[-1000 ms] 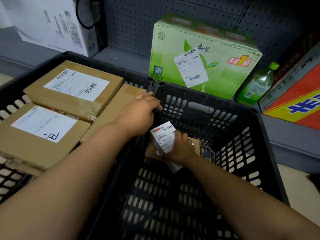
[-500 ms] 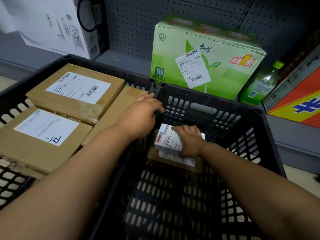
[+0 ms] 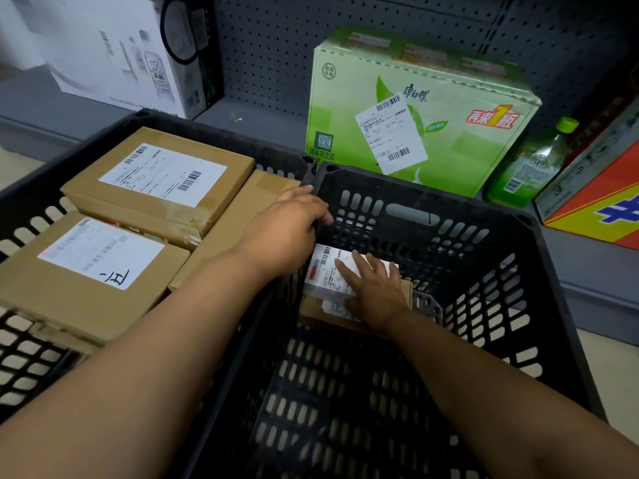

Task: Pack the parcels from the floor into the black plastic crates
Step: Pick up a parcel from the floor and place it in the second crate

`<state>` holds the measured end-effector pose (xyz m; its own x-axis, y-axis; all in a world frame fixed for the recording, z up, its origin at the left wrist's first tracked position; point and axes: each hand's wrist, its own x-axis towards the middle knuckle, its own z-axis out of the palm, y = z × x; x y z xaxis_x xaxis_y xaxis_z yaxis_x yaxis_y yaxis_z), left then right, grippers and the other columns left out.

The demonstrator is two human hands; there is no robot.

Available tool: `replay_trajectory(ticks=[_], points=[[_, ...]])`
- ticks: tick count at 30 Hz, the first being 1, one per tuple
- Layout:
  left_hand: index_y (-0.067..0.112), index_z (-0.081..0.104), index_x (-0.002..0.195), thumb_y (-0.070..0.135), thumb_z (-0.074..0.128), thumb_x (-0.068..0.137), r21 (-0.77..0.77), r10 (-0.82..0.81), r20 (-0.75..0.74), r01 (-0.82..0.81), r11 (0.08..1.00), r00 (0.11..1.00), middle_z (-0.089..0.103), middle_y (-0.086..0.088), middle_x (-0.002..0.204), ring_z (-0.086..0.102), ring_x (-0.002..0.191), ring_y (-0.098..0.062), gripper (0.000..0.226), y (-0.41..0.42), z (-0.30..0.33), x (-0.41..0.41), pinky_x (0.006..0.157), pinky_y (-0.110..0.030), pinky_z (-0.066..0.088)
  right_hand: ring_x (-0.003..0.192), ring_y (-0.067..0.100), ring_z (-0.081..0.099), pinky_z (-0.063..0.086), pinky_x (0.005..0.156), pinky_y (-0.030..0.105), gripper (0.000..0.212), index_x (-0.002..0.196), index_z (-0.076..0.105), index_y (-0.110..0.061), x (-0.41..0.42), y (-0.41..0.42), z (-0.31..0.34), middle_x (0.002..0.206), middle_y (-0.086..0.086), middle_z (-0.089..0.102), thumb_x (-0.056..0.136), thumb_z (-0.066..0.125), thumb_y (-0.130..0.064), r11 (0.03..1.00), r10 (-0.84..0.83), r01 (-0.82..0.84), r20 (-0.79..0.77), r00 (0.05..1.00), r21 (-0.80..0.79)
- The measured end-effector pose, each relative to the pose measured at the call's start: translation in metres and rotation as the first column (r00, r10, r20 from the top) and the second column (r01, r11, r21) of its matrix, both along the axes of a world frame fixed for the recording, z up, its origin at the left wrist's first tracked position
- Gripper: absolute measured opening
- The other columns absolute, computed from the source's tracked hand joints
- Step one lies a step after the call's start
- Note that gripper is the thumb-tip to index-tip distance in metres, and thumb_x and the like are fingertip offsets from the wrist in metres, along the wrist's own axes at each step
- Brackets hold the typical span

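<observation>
The small white parcel (image 3: 326, 274) is pressed under the flat, straight fingers of the right hand (image 3: 375, 292), atop a brown cardboard box (image 3: 406, 292) at the far left of the slotted right crate (image 3: 501, 271). That crate's rim is gripped by the left hand (image 3: 287, 229). Matte labelled cardboard parcels (image 3: 159, 181) fill the left crate (image 3: 31, 219).

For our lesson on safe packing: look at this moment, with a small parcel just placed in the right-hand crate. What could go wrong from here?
1. The small white parcel lies on a brown parcel under the flat right hand; it may slide off on release.
2. The left hand grips the rim where the right crate meets the left crate; fingers could get pinched if either shifts.
</observation>
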<state>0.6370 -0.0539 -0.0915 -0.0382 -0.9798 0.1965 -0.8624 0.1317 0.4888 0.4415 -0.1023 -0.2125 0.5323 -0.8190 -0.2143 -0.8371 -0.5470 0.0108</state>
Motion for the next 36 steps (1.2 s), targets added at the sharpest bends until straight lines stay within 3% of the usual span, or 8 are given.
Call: replay_trajectory(ticks=[4,17,25,29,32,36], points=[[0.024,0.065,0.110,-0.003,0.044,0.085,-0.004,-0.001,0.003,0.001,1.000,1.000,0.052,0.009,0.135,0.021,0.139,-0.008,0.042,0.001,0.000,0.000,0.107,-0.021,0.022,0.145,0.025,-0.010,-0.007,0.111,0.062,0.075,0.147,-0.007,-0.043,0.002,0.005,-0.004,0.159,-0.001,-0.010,0.093,0.045,-0.042,0.998,-0.055,0.055,0.015,0.998,0.030],[0.024,0.065,0.111,-0.004,0.043,0.085,0.009,0.005,0.017,-0.005,1.000,1.000,0.051,0.011,0.136,0.020,0.139,-0.007,0.044,0.002,0.002,-0.002,0.107,-0.022,0.024,0.146,0.026,-0.008,-0.004,0.108,0.067,0.076,0.146,-0.010,-0.044,0.004,0.009,-0.009,0.159,-0.003,-0.009,0.093,0.044,-0.043,0.990,-0.141,0.142,0.029,0.990,0.000],[0.023,0.065,0.109,-0.005,0.044,0.084,0.004,0.003,0.028,-0.003,1.000,1.000,0.053,0.010,0.133,0.021,0.139,-0.007,0.043,0.004,0.005,-0.003,0.106,-0.025,0.028,0.145,0.028,-0.016,-0.009,0.108,0.068,0.081,0.146,-0.016,-0.039,0.008,0.010,0.006,0.158,0.001,-0.019,0.094,0.047,-0.036,0.986,-0.118,0.125,-0.064,0.991,0.114],[0.023,0.066,0.109,-0.003,0.046,0.085,0.003,0.004,0.059,-0.004,1.000,0.998,0.054,0.010,0.132,0.023,0.138,-0.008,0.040,0.006,0.009,-0.004,0.105,-0.023,0.027,0.145,0.029,-0.006,-0.007,0.110,0.065,0.092,0.148,-0.015,-0.031,0.007,0.023,0.026,0.159,0.006,-0.011,0.089,0.056,-0.039,0.992,-0.086,0.090,-0.052,0.995,0.087],[0.021,0.066,0.109,0.003,0.047,0.086,0.000,-0.002,0.174,0.002,1.000,0.985,0.058,0.006,0.127,0.027,0.137,-0.013,0.035,0.011,0.013,-0.009,0.105,-0.029,0.035,0.144,0.028,0.005,-0.004,0.112,0.061,0.089,0.149,-0.010,-0.029,-0.004,0.037,0.051,0.159,0.007,0.002,0.089,0.055,-0.035,0.998,-0.026,0.026,0.009,1.000,-0.055],[0.019,0.065,0.110,0.010,0.051,0.083,-0.010,-0.037,0.502,0.049,0.999,0.864,0.061,0.000,0.119,0.033,0.135,-0.020,0.031,0.015,0.020,-0.017,0.102,-0.035,0.037,0.145,0.027,0.005,-0.004,0.114,0.059,0.086,0.150,-0.007,-0.029,-0.031,0.048,0.098,0.158,0.007,0.007,0.090,0.054,-0.033,0.980,0.043,-0.036,0.032,0.999,-0.198]])
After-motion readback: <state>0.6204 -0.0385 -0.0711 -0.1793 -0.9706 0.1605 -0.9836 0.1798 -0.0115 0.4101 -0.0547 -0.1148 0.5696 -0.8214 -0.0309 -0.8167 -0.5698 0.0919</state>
